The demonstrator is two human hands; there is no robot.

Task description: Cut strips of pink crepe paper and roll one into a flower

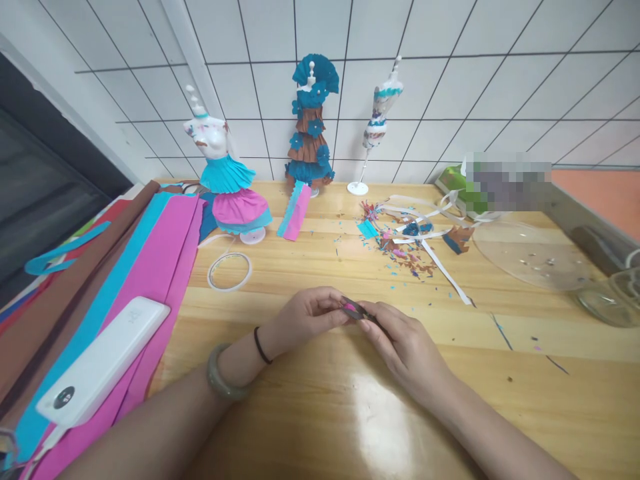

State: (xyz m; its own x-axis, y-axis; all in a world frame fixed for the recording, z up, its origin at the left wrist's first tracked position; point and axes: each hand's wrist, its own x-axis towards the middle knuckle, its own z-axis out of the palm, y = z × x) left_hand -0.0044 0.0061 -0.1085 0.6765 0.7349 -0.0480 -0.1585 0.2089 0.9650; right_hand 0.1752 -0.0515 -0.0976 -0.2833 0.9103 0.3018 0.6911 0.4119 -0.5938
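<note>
Over the middle of the wooden table, my left hand (323, 310) and my right hand (403, 333) meet at the fingertips. My right hand is closed round a slim dark tool (356, 311) with two narrow arms, mostly hidden by the fingers; its exact kind cannot be made out. Between its arms shows a small pink piece (349, 307), which looks like crepe paper. The fingertips of my left hand are pinched together at this pink piece. A black band and a jade-like bangle (225, 373) are on my left wrist.
Dress forms wear a turquoise-pink skirt (240, 203), a teal-brown dress (313, 140) and scraps (377, 120). A tape roll (229, 272), paper strip (297, 212), power bank (105, 363) on paper sheets (155, 257), cuttings (407, 257), clear disc (520, 257) and glass jar (610, 300) lie around.
</note>
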